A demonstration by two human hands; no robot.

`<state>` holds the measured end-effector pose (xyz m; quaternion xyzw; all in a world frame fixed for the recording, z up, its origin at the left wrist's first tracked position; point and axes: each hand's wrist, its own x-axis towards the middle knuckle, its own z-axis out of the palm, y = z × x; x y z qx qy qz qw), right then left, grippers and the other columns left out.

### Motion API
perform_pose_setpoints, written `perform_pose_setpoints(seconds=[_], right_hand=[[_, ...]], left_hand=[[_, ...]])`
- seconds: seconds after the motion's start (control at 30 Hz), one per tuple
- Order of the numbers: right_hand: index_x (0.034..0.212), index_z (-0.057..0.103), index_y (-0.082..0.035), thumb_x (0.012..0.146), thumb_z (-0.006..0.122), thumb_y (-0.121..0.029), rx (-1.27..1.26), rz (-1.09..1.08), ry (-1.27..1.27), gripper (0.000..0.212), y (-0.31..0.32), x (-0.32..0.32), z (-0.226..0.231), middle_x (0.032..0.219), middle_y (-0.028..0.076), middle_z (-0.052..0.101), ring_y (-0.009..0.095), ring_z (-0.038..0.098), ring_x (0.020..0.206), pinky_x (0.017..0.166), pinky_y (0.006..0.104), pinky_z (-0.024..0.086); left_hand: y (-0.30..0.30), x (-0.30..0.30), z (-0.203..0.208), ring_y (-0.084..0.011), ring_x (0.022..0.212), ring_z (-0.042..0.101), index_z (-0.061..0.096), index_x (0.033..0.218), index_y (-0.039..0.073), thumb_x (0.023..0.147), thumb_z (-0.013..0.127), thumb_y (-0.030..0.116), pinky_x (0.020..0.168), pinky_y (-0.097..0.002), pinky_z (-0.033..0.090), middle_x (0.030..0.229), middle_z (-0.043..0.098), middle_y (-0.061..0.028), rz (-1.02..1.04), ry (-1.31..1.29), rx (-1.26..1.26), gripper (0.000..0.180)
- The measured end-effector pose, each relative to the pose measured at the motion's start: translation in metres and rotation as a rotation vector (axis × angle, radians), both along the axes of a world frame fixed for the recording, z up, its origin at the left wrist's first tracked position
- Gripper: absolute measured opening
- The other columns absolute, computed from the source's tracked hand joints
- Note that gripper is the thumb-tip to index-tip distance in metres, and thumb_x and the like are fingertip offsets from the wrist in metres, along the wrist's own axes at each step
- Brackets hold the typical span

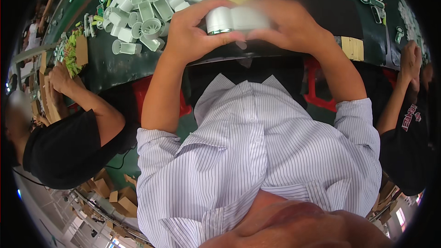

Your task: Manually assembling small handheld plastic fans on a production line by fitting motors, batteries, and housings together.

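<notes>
The biggest thing before me is the dark green desk (103, 66), and its front edge curves across my view, above my own striped shirt (239, 142). At each side of me one person in black works at it, one on my left (69, 147) and one on my right (406, 160). On the left part of the desk lies a large heap of pale plastic housings (154, 9), many with the open end showing, and to the right is a black mat (337, 16). Farther left there is a pile of yellow-green cells (72, 57), and near the right edge of the mat a small yellow block (352, 48). Just over the front edge of the desk, between the heap and the mat, I hold up one white piece (220, 20) with both hands. The fingers of my left hand (187, 32) are half curled and closed around its left end, the thumb lying below, beside a shiny rim. The fingers of my right hand (291, 25) bend around the other end; this side is blurred, so I think they grip it, but I cannot tell exactly how tightly.
</notes>
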<state>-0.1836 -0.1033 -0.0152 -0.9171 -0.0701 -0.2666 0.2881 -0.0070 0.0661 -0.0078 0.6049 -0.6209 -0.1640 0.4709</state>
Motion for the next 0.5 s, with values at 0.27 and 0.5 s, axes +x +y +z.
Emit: perform_pose_setpoints(seconds=[0.27,0.5], right_hand=[[0.114,0.06,-0.001,0.09,0.063,-0.037,0.534,0.12,0.59,0.044,-0.007,0.006,0.017,0.093,0.011,0.067,0.02,0.064,0.073,0.066,0.0304,0.051],[0.115,0.057,0.002,0.093,0.056,-0.028,1.54,0.232,0.381,0.037,0.003,-0.015,0.024,0.099,0.009,0.064,0.013,0.058,0.078,0.068,0.0252,0.048]], left_hand=[[-0.023,0.0,0.008,-0.0119,0.068,0.063,0.062,0.111,0.0,0.1,0.044,0.048,0.054,-0.0216,0.049,0.095,0.068,-0.0089,0.069,0.489,0.342,0.053],[-0.039,0.007,0.023,-0.0133,0.051,0.057,0.054,0.116,-0.007,0.097,0.021,0.066,0.042,-0.0213,0.041,0.091,0.068,-0.016,0.125,0.879,0.304,0.083]])
